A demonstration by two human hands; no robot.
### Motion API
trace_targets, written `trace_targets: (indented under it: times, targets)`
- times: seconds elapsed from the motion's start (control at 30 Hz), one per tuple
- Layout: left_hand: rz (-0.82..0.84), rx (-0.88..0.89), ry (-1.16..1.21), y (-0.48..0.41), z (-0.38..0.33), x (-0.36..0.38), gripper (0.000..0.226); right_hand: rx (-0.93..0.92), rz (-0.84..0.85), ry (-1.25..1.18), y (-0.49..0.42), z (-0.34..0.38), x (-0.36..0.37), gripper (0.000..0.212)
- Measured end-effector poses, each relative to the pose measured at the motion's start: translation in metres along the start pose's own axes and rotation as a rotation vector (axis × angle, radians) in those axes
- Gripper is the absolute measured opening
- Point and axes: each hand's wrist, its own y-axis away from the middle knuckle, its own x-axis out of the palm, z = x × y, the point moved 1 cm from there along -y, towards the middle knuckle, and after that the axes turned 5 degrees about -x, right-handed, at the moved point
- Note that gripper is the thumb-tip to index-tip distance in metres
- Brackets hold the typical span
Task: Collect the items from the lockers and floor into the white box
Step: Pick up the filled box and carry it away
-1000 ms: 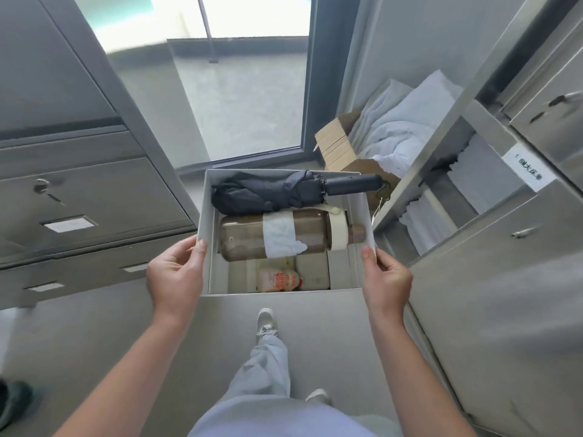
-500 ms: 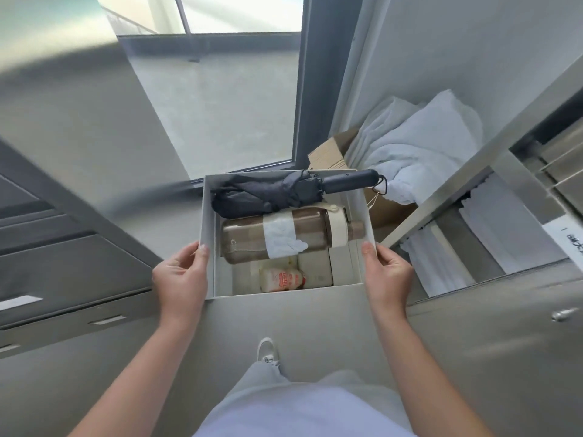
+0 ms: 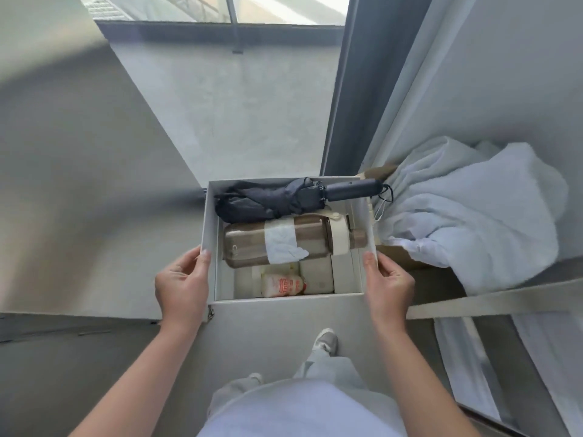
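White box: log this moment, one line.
left hand: grips white box left wall | right hand: grips right wall | contents: umbrella, bottle, packet | umbrella handle overhangs right rim

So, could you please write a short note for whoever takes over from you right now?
Left hand grips the left wall of the white box; right hand grips its right wall. The box is held up.
In it: umbrella at the far end, handle over the right rim; brown bottle lying beside it; packet and beige case at the near end.
Done: those four collected.
Left: white cloth sits in a cardboard box to the right; whether it counts, I cannot tell.
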Motion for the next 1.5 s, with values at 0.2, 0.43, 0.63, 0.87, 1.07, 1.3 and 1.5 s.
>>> trace_targets:
  times: [0.2,0.43,0.63,0.87,1.07,1.3,1.5]
  targets:
    - [-0.112,-0.041,-0.02,-0.037,-0.012,0.034,0.028,-0.01,0.136,0.034,-0.071,0.007,0.044,0.019]
    - [-0.117,-0.111,-0.071,-0.115,-0.01,0.055,0.026,0.045,0.128,0.081,-0.118,0.006,0.12,0.026]
    - [-0.056,-0.164,-0.114,-0.198,-0.008,0.062,0.027,0.087,0.081,0.139,-0.133,0.01,0.187,0.013]
    - [-0.023,-0.21,-0.114,-0.266,0.0,0.072,0.028,0.143,0.055,0.165,-0.157,0.007,0.246,0.017]
    - [-0.021,-0.264,-0.119,-0.316,0.059,0.11,0.026,0.179,0.093,0.175,-0.198,-0.046,0.298,0.024]
    - [-0.018,-0.317,-0.171,-0.368,0.191,0.173,0.023,0.166,0.123,0.201,-0.238,-0.196,0.355,0.023]
    - [0.004,-0.362,-0.273,-0.39,0.328,0.222,0.025,0.299,0.201,0.315,-0.248,-0.348,0.381,0.046]
